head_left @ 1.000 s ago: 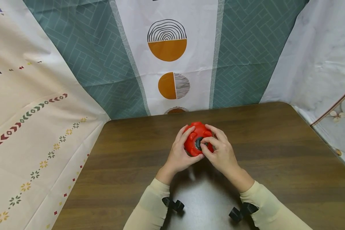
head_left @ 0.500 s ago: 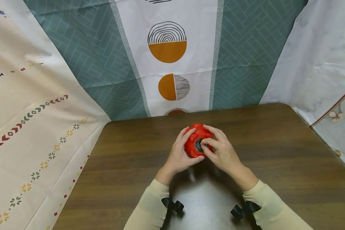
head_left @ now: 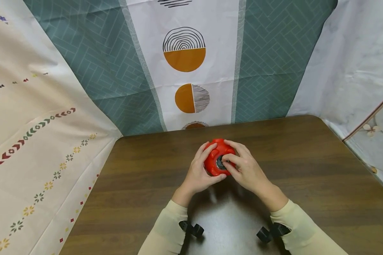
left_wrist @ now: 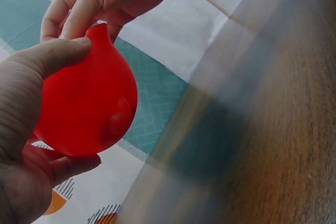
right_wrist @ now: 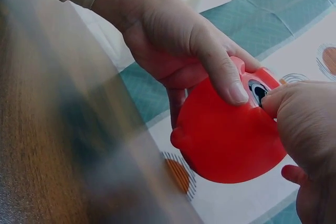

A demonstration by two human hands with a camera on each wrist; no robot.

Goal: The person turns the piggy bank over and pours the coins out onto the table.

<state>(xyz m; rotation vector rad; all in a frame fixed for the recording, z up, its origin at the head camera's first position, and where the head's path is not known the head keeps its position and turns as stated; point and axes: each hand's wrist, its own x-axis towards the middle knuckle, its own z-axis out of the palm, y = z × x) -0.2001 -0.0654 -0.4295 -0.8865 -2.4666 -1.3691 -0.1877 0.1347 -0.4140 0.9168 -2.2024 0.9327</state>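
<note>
The red toy (head_left: 217,157) is a round, bumpy thing, and both hands hold it up above the middle of the brown table (head_left: 306,170). It has no words or labels on it that can be read. It is about as wide as it is tall, so it has no clear long side. Its flat face, with a small dark round part (head_left: 221,162) in the middle, looks up and toward the person. In the left wrist view, one end of the toy comes to a small tip that points up and away from the palm.

The left hand (head_left: 200,170) is curled around the left side of the toy. Its fingers go over the top and its thumb presses on the near edge. The right hand (head_left: 247,169) is curled around the right side. Its thumb and first finger pinch at the dark round part. The two hands are very close, almost touching.

Cream sleeves (head_left: 167,230) cover both arms, and a black strap with a little camera (head_left: 191,228) sits by each wrist. The table shines a bit under the hands. Behind the table hangs a cloth (head_left: 185,71) with green sides, a white middle stripe and orange half circles. A cream cloth with tiny flowers (head_left: 41,141) hangs on the left, and a white cloth (head_left: 348,71) on the right.
</note>
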